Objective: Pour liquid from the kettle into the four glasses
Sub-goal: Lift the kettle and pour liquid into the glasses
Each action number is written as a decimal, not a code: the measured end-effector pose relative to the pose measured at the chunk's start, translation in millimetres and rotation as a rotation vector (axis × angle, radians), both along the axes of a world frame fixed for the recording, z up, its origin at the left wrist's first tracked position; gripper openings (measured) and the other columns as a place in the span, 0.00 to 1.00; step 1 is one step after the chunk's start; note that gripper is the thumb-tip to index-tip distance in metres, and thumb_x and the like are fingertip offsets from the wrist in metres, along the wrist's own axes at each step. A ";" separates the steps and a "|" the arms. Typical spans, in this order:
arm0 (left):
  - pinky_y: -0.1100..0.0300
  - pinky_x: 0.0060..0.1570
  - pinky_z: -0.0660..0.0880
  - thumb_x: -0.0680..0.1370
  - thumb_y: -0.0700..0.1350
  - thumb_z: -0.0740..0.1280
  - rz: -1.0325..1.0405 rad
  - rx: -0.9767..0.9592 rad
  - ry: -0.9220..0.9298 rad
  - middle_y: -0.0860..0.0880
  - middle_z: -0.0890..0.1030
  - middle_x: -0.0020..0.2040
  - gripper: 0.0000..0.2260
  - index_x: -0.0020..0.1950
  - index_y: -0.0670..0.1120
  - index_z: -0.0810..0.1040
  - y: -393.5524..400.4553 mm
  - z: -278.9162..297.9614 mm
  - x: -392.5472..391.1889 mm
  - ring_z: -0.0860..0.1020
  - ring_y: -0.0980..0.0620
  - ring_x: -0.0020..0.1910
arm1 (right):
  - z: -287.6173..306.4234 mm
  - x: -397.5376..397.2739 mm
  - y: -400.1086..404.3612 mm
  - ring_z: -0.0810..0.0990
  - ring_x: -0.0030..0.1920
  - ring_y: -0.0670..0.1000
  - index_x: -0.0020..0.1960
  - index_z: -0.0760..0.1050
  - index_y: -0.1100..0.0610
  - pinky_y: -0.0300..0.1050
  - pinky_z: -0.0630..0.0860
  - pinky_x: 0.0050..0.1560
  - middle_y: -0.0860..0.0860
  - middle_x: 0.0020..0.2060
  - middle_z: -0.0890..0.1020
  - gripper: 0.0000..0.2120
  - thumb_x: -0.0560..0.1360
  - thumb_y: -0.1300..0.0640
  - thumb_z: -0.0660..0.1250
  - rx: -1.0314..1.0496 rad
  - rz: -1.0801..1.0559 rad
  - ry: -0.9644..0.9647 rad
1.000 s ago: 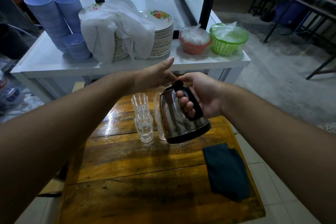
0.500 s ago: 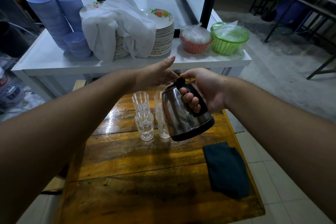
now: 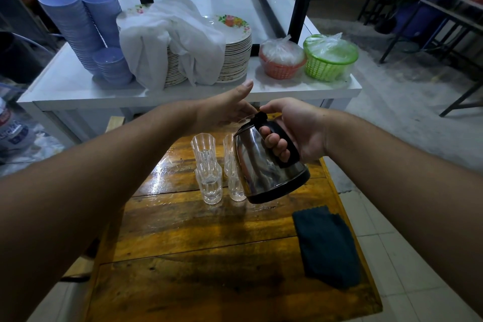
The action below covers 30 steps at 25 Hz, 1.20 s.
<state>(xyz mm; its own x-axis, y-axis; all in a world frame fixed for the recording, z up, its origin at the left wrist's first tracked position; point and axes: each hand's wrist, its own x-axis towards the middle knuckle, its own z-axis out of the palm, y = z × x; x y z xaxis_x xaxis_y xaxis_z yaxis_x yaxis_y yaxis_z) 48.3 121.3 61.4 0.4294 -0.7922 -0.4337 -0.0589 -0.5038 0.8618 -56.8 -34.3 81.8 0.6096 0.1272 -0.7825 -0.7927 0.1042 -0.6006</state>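
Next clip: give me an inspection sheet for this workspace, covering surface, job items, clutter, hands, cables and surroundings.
Surface: glossy wooden table, wet sheen near the glasses.
Job's things: steel kettle with black handle tilted over clear ribbed glasses.
Clutter: dark folded cloth at the right edge.
Hands: right hand grips the kettle handle; left hand open by the lid.
Cables: nothing seen.
Surroundings: white counter with blue bowl stacks, floral plates, two plastic baskets.

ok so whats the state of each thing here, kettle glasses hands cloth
kettle: lifted, tilted toward the glasses
right hand: gripping the kettle handle
left hand: open, reaching to the kettle's top
near-left glass: upright, some clear liquid inside
far-left glass: upright, fill level unclear
two right glasses: upright, partly hidden by kettle
dark cloth: lying flat on the wooden table
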 end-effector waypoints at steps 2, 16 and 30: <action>0.63 0.59 0.70 0.80 0.65 0.38 -0.009 -0.012 0.011 0.46 0.75 0.70 0.37 0.72 0.43 0.70 1.4 -1.8 2.3 0.75 0.53 0.65 | -0.2 1.1 0.8 0.69 0.20 0.46 0.29 0.73 0.55 0.37 0.65 0.22 0.48 0.23 0.72 0.27 0.81 0.41 0.57 0.004 -0.002 0.005; 0.50 0.75 0.60 0.76 0.70 0.41 -0.030 -0.048 -0.015 0.44 0.72 0.74 0.40 0.72 0.45 0.71 4.2 -7.6 13.8 0.71 0.51 0.71 | -0.1 3.4 -1.3 0.71 0.21 0.46 0.30 0.74 0.56 0.37 0.68 0.22 0.49 0.24 0.73 0.27 0.81 0.40 0.58 0.025 -0.002 0.000; 0.47 0.76 0.57 0.74 0.68 0.39 -0.099 -0.076 -0.140 0.47 0.77 0.70 0.42 0.69 0.45 0.77 -2.0 -6.8 -2.1 0.73 0.53 0.70 | -51.4 -53.1 -29.4 0.69 0.21 0.50 0.30 0.71 0.59 0.40 0.66 0.23 0.53 0.21 0.70 0.34 0.82 0.35 0.51 0.013 0.065 -0.302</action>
<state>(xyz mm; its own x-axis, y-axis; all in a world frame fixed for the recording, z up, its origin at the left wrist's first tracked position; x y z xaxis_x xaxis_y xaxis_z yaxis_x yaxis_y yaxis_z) 46.2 119.3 54.5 0.3996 -0.8619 -0.3122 -0.2274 -0.4231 0.8771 -109.9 -63.8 30.4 0.8043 0.1822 -0.5656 -0.5841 0.0680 -0.8088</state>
